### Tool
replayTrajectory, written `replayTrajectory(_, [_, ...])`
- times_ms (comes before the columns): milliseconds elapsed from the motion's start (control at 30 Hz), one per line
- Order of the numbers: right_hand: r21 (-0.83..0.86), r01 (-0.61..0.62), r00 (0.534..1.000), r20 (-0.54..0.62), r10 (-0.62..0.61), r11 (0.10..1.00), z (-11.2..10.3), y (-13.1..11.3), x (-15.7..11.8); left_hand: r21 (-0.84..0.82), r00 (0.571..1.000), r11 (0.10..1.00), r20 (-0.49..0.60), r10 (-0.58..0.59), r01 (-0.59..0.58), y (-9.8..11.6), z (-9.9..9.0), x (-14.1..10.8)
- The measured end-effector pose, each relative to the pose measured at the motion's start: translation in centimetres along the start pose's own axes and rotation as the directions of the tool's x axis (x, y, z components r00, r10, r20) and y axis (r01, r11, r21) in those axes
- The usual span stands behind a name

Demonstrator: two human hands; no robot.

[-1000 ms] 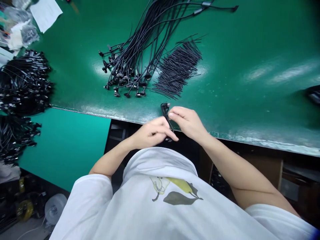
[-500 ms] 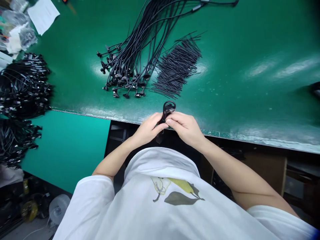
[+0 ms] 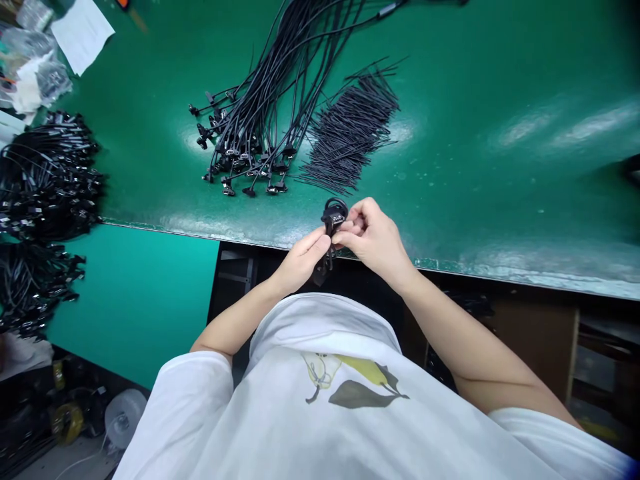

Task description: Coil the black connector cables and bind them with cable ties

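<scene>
A coiled black cable (image 3: 334,212) with a connector is held upright at the table's front edge. Around its lower part my left hand (image 3: 303,259) is closed, thumb on top. My right hand (image 3: 373,239) is at the right side of the coil with its thumb and fingers pinched together; whatever is between them is too small to make out. Beyond the hands lie a bunch of loose black cables (image 3: 285,87) with their connectors toward me, and to its right a pile of short black ties (image 3: 350,130).
At the left edge, a big heap of bundled black cables (image 3: 47,177) extends onto a lower green board (image 3: 145,293). Behind it are a white paper (image 3: 83,33) and clear plastic bags (image 3: 35,50). The green table's front edge (image 3: 525,280) runs just past my body.
My right hand has lifted slightly and turned, its fingers now raised beside the coil. My left hand still grips the cable, with its thumb moved up against it.
</scene>
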State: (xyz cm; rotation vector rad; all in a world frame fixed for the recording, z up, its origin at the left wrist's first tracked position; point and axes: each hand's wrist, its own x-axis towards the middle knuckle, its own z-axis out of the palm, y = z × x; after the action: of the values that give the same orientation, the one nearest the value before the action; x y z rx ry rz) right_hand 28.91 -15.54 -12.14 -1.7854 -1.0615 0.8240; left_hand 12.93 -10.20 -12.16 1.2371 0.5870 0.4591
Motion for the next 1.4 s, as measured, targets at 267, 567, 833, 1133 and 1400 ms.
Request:
replayTrajectory(267, [0.074, 0.306, 0.952, -0.024, -0.305, 0.949, -1.7, -0.8, 0.4, -0.095, 0.985, 0.988, -0.109, -0.133, 0.123, 1.2, 0.0, 0.6])
replayTrajectory(567, [-0.326, 0.553, 0.816, 0.024, -0.578, 0.767, -1.5, -1.9, 1.6, 0.149, 0.995, 0.987, -0.085, -0.047, 0.059, 0.4, 0.7, 0.8])
replayTrajectory(833, [-0.251, 0.453, 0.872, -0.075, -0.483, 0.856, -0.9, -1.6, 2.0, 0.189, 0.990, 0.982, -0.138, -0.004, 0.030, 0.7, 0.9, 1.2])
replayTrajectory(1133, [0.340, 0.124, 0.971, 0.153, -0.185, 0.932, -1.2, -0.4, 2.8, 0.069, 0.998, 0.997, -0.063, -0.023, 0.027, 0.7, 0.0, 1.0])
replayTrajectory(1400, [0.430, 0.061, 0.972, 0.179, -0.151, 0.901, -1.5, -0.2, 2.7, -0.077, 0.996, 0.993, 0.032, -0.086, 0.088, -0.2, 0.0, 0.6])
